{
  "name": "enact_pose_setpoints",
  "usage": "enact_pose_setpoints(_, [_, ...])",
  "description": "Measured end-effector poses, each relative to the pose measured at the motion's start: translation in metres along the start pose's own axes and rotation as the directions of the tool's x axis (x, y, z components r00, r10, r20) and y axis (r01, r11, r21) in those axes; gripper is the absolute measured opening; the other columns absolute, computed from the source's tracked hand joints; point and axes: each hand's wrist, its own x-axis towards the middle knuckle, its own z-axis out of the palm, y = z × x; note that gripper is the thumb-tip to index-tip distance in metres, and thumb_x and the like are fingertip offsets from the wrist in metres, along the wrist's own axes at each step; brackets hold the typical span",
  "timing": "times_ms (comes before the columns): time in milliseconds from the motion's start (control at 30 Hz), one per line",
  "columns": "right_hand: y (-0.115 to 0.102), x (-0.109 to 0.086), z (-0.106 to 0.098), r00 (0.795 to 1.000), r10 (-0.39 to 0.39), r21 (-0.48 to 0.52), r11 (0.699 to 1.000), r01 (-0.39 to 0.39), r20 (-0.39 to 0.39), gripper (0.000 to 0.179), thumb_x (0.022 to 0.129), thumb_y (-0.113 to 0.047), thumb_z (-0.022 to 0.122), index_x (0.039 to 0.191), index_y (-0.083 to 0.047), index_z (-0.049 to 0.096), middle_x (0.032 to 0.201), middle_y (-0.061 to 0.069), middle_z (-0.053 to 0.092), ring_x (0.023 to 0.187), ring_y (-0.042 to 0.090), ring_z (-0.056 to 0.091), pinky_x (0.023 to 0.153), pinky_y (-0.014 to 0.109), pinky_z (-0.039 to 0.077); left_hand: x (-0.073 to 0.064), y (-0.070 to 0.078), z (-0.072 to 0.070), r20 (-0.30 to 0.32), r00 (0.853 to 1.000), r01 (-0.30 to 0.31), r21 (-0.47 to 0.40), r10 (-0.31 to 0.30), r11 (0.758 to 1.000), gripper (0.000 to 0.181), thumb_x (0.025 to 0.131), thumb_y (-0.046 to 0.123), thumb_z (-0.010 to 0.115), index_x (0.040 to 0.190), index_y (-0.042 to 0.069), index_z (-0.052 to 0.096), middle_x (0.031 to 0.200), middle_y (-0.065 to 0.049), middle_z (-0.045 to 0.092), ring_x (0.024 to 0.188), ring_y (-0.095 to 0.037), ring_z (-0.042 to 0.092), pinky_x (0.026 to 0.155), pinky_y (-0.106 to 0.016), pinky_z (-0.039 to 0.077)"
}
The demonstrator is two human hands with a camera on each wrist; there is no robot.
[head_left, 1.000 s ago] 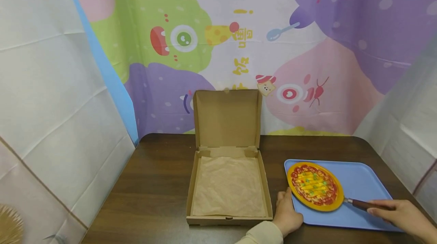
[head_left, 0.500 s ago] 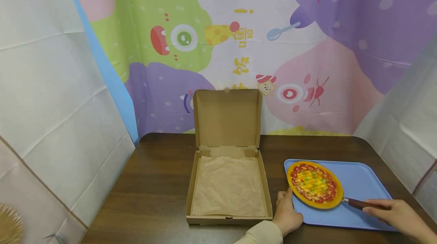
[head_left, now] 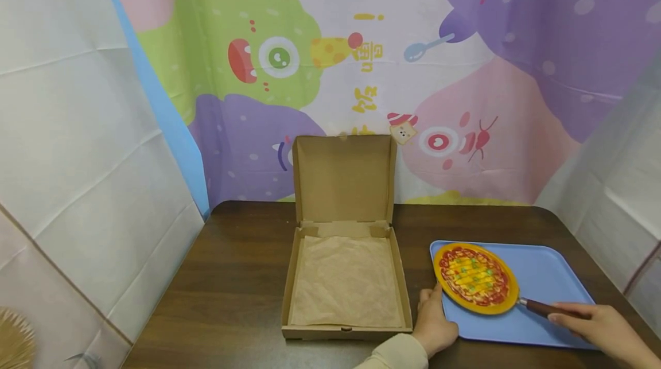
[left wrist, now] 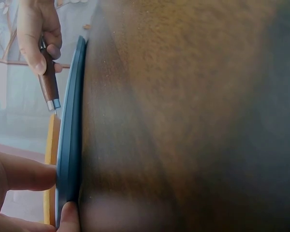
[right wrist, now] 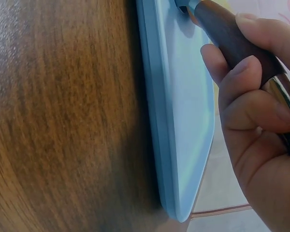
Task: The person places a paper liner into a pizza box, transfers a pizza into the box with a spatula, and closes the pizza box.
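A pizza with an orange-yellow rim, red and yellow topping and green bits lies over the left part of a blue tray. My right hand grips the brown wooden handle of a spatula; its metal neck runs to the pizza's near right edge and its blade is hidden beneath. In the right wrist view the fingers curl round this handle above the tray. At the tray's left front corner, my left hand holds the edge, with fingers on both sides of the rim in the left wrist view.
Left of the tray, an open cardboard box stands with its lid upright and crumpled brown paper lining its base. All stand on a dark wooden table. A printed curtain hangs behind.
The pizza and spatula handle have shifted slightly up in the head view, and my right hand has moved a little left. The left hand, tray and box have stayed put.
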Motion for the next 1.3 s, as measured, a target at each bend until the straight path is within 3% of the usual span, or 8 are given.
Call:
enact_pose_setpoints(500, [0.009, 0.002, -0.002, 0.995, 0.100, 0.028, 0.995, -0.100, 0.033, 0.074, 0.087, -0.060, 0.063, 0.125, 0.002, 0.063, 0.074, -0.001, 0.060, 0.069, 0.012, 0.047, 0.056, 0.028, 0.035, -0.002, 0.001, 0.001, -0.019, 1.000, -0.023, 0.016, 0.023, 1.000, 0.086, 0.062, -0.010, 0.065, 0.145, 0.001, 0.044, 0.121, -0.004, 0.046, 0.118, -0.024, 0.046, 0.103, -0.030, 0.040])
enact_pose_setpoints(767, [0.008, -0.005, -0.012, 0.997, 0.058, 0.086, 0.995, -0.053, -0.056, 0.071, 0.088, -0.054, 0.066, 0.125, 0.006, 0.062, 0.070, -0.001, 0.062, 0.060, 0.009, 0.048, 0.051, 0.027, 0.037, -0.003, 0.001, 0.000, -0.022, 0.999, -0.024, 0.026, 0.025, 0.999, 0.083, 0.064, -0.010, 0.066, 0.144, 0.001, 0.044, 0.122, -0.005, 0.046, 0.119, -0.026, 0.046, 0.104, -0.032, 0.041])
enact_pose_setpoints(967, [0.000, -0.005, -0.020, 0.997, 0.033, 0.150, 0.988, -0.022, -0.067, 0.063, 0.089, -0.047, 0.067, 0.121, 0.007, 0.065, 0.070, -0.002, 0.059, 0.058, 0.010, 0.045, 0.050, 0.028, 0.037, -0.005, 0.002, 0.000, -0.029, 0.999, -0.024, 0.017, 0.025, 1.000, 0.085, 0.061, -0.007, 0.068, 0.142, -0.001, 0.045, 0.119, -0.006, 0.046, 0.116, -0.028, 0.047, 0.101, -0.032, 0.043])
enact_pose_setpoints(1133, [-0.006, -0.006, -0.027, 0.996, 0.001, 0.176, 0.984, 0.015, -0.093, 0.037, 0.091, -0.042, 0.067, 0.107, -0.010, 0.076, 0.070, -0.004, 0.059, 0.060, 0.010, 0.046, 0.051, 0.028, 0.037, -0.009, 0.006, -0.003, -0.001, 1.000, -0.006, 0.012, 0.006, 1.000, 0.083, 0.062, 0.003, 0.076, 0.140, -0.002, 0.046, 0.117, -0.008, 0.045, 0.116, -0.029, 0.048, 0.099, -0.035, 0.044])
enact_pose_setpoints(1200, [-0.009, -0.007, -0.029, 0.995, -0.004, 0.174, 0.985, 0.021, -0.098, 0.038, 0.091, -0.043, 0.066, 0.107, -0.009, 0.076, 0.071, -0.005, 0.061, 0.061, 0.008, 0.047, 0.052, 0.029, 0.037, -0.010, 0.009, -0.004, 0.017, 1.000, 0.008, 0.002, -0.008, 1.000, 0.081, 0.065, 0.006, 0.078, 0.139, -0.003, 0.046, 0.119, -0.009, 0.045, 0.116, -0.030, 0.049, 0.099, -0.036, 0.045])
enact_pose_setpoints(1300, [-0.015, -0.006, -0.032, 0.995, -0.011, 0.152, 0.988, 0.025, -0.094, 0.055, 0.093, -0.046, 0.063, 0.117, 0.003, 0.069, 0.074, -0.006, 0.066, 0.063, 0.007, 0.046, 0.053, 0.028, 0.037, -0.011, 0.013, -0.007, 0.031, 0.999, 0.021, -0.009, -0.020, 1.000, 0.080, 0.068, 0.010, 0.079, 0.139, -0.003, 0.046, 0.122, -0.011, 0.046, 0.113, -0.029, 0.054, 0.097, -0.035, 0.048])
